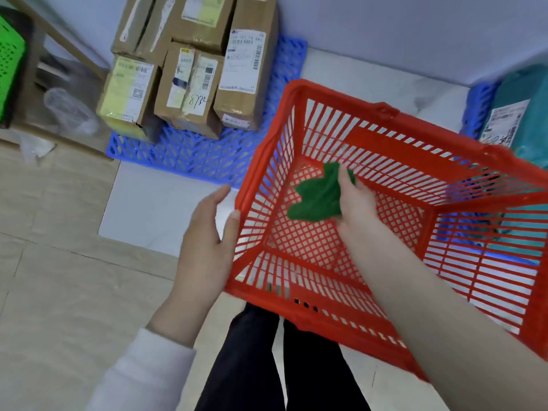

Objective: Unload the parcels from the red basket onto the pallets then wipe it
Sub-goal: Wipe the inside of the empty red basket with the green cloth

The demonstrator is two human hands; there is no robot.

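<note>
Head view only: wipe step in hand, unloading judged done, since red basket (370,232) shows no parcels inside. Basket lifted and tilted, mouth toward camera, above dark trouser legs (284,360). Right hand (354,203) deep inside basket, closed around green cloth (318,197), cloth pressed near mesh floor by far-left inner corner. Left hand (207,241) on basket's left outer wall, thumb hooked over rim, fingers spread behind; steadying rather than a full clench. Brown parcels (189,69) stacked up-left of basket on blue pallet (192,152), packed close, touching each other. Teal parcel (522,114) right of basket on second blue pallet (482,105), partly hidden behind basket's right wall. Green crate (10,69) and clear plastic cup (69,111) far left of basket, well apart. Next move, as a judgement: sweep cloth across mesh floor, then up slatted walls and along rim; calls for left hand to brace against push and turn basket to present each wall. Edges to mind: slats and mesh could snag cloth; basket's right rim near teal parcel, far-left corner close over blue pallet edge. Open room: pale floor left of basket and below it, enough for tilting toward body.
</note>
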